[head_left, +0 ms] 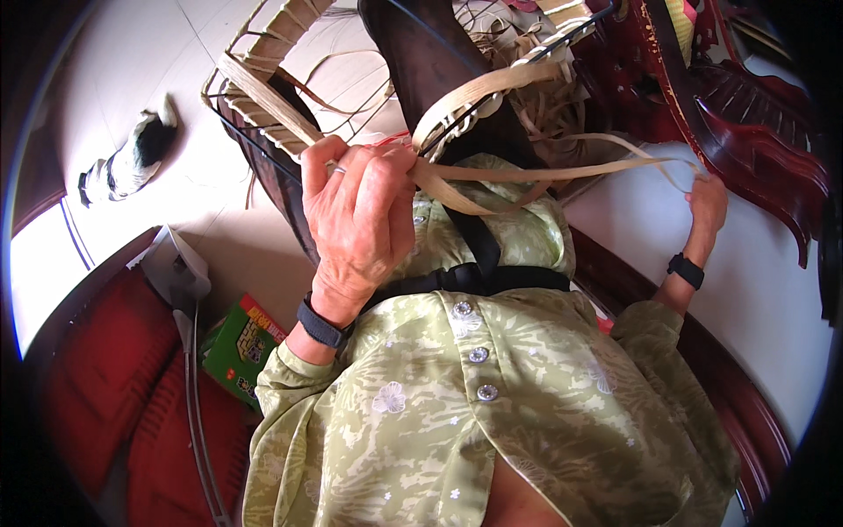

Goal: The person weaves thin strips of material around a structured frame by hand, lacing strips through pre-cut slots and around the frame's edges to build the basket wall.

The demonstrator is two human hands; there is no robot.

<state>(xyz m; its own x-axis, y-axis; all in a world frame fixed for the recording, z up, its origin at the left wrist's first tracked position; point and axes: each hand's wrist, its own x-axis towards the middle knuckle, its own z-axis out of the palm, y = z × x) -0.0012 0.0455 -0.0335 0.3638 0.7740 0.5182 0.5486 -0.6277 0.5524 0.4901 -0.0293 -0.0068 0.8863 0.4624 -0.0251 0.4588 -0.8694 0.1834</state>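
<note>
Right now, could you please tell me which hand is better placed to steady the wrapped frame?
Probably the left hand: it is beside the wrapped frame, while the right hand is out to the side, at the end of a tan strip.

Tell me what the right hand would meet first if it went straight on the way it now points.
Holding the tan strip, the right hand would probably meet the carved dark-red wood above it in the picture; depth is unclear, so it might pass underneath.
</note>
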